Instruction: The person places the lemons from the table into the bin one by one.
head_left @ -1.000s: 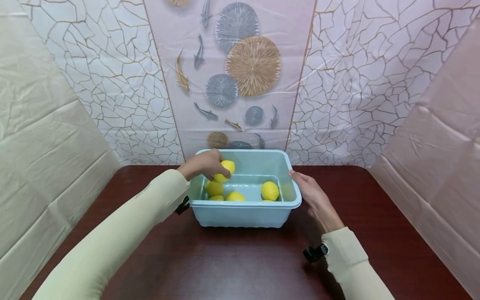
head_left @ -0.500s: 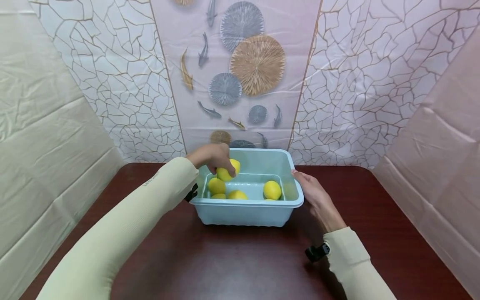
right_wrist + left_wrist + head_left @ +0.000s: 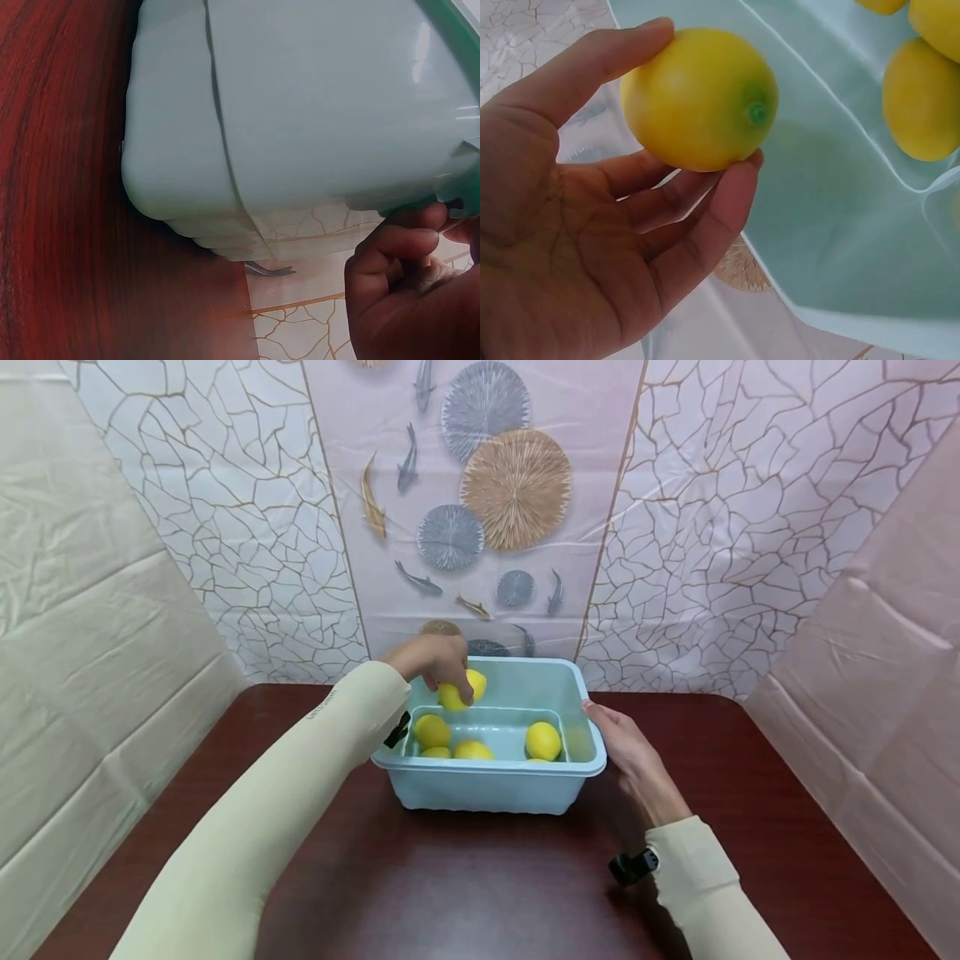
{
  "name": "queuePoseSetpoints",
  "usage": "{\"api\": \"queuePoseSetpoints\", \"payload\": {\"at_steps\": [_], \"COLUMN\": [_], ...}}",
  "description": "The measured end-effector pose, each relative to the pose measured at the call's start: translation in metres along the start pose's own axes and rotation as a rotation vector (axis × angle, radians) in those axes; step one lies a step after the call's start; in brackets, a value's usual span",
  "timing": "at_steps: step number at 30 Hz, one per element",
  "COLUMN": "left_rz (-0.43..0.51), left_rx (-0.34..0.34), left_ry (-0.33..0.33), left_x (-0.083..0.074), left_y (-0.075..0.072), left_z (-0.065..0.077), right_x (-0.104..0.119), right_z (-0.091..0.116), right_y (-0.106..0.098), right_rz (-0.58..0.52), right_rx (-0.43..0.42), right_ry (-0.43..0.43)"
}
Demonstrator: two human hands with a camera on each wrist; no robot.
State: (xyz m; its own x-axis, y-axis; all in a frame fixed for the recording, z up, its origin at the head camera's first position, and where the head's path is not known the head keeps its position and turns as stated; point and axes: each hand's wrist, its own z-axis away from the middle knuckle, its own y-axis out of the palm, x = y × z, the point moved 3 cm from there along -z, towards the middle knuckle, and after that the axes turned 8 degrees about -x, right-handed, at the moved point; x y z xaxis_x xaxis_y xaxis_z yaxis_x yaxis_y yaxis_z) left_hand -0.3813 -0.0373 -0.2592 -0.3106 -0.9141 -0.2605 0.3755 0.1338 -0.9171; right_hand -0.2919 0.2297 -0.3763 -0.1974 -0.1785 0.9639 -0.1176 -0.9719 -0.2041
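A lemon (image 3: 697, 101) is held between the thumb and fingertips of my left hand (image 3: 441, 660), over the back left part of a light blue plastic basin (image 3: 487, 791). The lemon's green-tinged tip shows in the left wrist view. Inside the basin lie several more lemons: one (image 3: 432, 732) at the left, another (image 3: 473, 751) by the front wall, and one (image 3: 543, 741) at the right. My right hand (image 3: 626, 747) grips the basin's right rim, thumb on top. In the right wrist view its curled fingers (image 3: 405, 244) are tucked beneath that rim.
The basin stands on a dark red-brown wooden table (image 3: 465, 885), near its back edge. Behind rises a patterned cloth backdrop (image 3: 480, 602). Pale cloth walls (image 3: 97, 652) flank the table on both sides.
My left hand, with the lemon in its fingers, has moved slightly up and to the right over the basin. The right hand keeps its grip on the rim.
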Motion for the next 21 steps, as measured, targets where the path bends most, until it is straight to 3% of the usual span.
{"api": "queuePoseSetpoints", "payload": {"at_steps": [8, 21], "left_rz": [-0.004, 0.083], "left_rx": [0.002, 0.031], "left_ry": [0.0, 0.034], "left_x": [0.011, 0.021], "left_y": [0.007, 0.026], "left_z": [-0.014, -0.028], "right_x": [0.002, 0.001], "right_z": [-0.001, -0.001], "right_y": [0.001, 0.001], "right_rz": [0.034, 0.032], "right_rx": [0.012, 0.0], "right_ry": [-0.002, -0.008]}}
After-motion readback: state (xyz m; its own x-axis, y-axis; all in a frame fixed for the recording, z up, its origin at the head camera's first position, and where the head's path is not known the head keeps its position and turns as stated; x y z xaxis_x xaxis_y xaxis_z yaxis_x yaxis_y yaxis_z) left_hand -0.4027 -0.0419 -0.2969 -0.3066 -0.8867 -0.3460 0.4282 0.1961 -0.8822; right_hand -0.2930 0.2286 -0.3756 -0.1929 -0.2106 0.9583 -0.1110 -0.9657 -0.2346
